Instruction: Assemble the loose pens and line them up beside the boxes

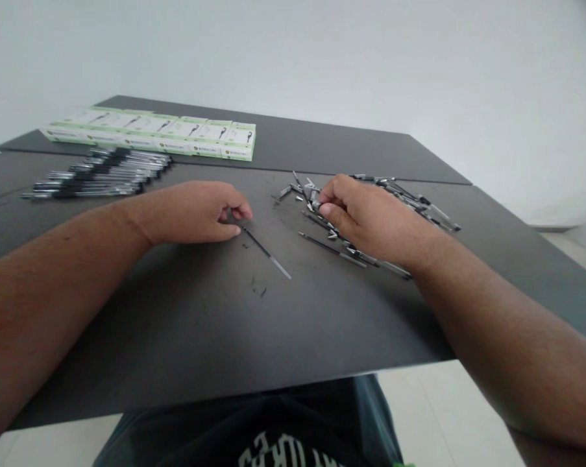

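Note:
My left hand hovers over the left-middle of the table, thumb and index finger apart with a gap between them. Just by the thumb tip is the dark end of a pen refill, which slants down to a clear, pale end. My right hand has thumb and index finger pinched together at a loose pile of small silvery pen parts; whatever is between the fingertips is too small to name. Under and beside this hand lie several more refills, partly hidden by the palm.
A row of green-and-white boxes stands at the back left. In front of them lies a stack of clear-and-black pens. More pen barrels lie beyond my right hand. Dark smudges mark the grey table; its front edge is near my lap.

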